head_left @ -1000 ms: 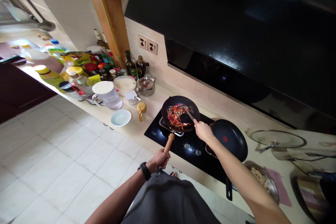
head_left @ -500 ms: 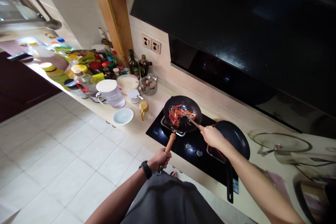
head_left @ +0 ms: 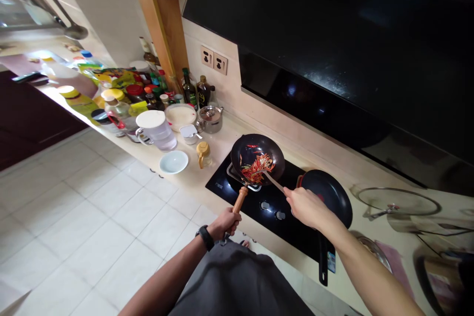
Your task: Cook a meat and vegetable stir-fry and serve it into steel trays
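Note:
A dark wok stands on the left burner of the black hob. My left hand is wrapped round its wooden handle. Thin red and orange shreds of food lie in the wok, mostly on the side near the handle, with a few red pieces at the far side. My right hand grips a spatula, whose head is down among the shreds. Most of the spatula's grip is hidden in my fingers.
A black frying pan sits on the right burner, handle toward me. Left of the hob are a pale bowl, a yellow-capped jar, a water pitcher and several bottles. A glass lid lies at right. The dark hood hangs above.
My right hand has moved slightly right and toward me with the spatula. The shreds have shifted from the wok's left and middle toward its handle side. My left hand stays on the handle.

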Demonstrator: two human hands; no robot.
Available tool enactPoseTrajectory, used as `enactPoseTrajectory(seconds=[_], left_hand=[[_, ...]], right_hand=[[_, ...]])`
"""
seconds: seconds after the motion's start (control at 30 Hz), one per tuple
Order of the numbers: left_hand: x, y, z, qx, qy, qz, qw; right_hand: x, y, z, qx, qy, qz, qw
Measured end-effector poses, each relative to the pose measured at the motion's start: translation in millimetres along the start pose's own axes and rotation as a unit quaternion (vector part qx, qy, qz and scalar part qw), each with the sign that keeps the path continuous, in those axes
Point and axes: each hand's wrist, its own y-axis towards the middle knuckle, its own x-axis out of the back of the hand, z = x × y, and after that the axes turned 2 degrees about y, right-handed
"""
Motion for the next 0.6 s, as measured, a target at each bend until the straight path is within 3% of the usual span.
enactPoseTrajectory(seconds=[0.1, 0.27, 0.37, 0.47, 0.6], left_hand=[[-1.2, 0.5, 0.3, 0.003, 0.000, 0.002, 1.000], [-1.3, 1.1, 0.7, -0.003, 0.017, -0.001, 1.000], [-1.0, 2.5, 2.1, 0.001, 0.022, 0.002, 1.000], [-0.8, 3.5, 2.7, 0.004, 0.020, -0.003, 1.000], [-0.3, 5.7, 2.1, 0.005, 0.025, -0.001, 1.000]], right_hand=[[2.0, 9.7, 5.2, 0.000, 0.002, 0.008, 1.000], [-18.0, 72.2, 14.2, -0.038, 0.049, -0.080, 0.995], [-32.2, 88.5, 17.1, -0.045, 0.053, -0.078, 0.995], [-36.0, 69.5, 13.9, -0.021, 0.022, -0.058, 0.998], [-16.3, 16.2, -2.9, 0.001, 0.018, -0.038, 0.999]])
